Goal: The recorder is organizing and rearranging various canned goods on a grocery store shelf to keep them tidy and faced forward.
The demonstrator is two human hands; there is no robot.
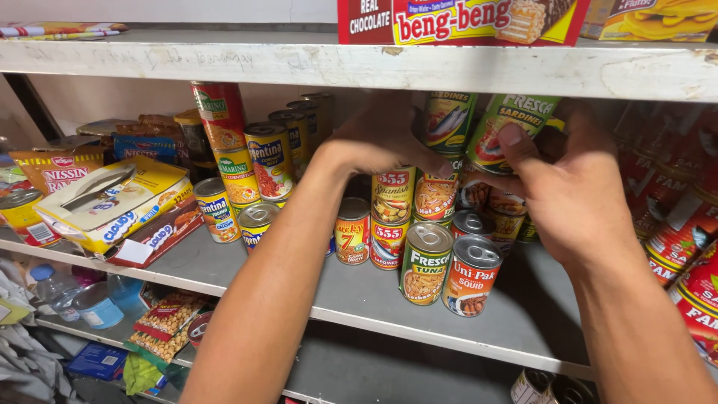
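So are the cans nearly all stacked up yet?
Lots already stand in tidy stacks on the grey shelf, like the tuna can and the squid can in front. Right now the left hand and right hand are up on the top sardine cans of the middle stacks. How many more cans are waiting can't be seen.

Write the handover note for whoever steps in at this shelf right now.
Left hand: reaching in under the upper shelf, fingers on the green-labelled tin at the top of the stack.
Right hand: thumb and fingers closed round the green sardine tin beside it, tilted.
Stacked tins of fish stand below; two tins sit at the front of the grey shelf.
Done: most tins stand in rows and stacks.
Left: both top tins are in hand, not yet released.
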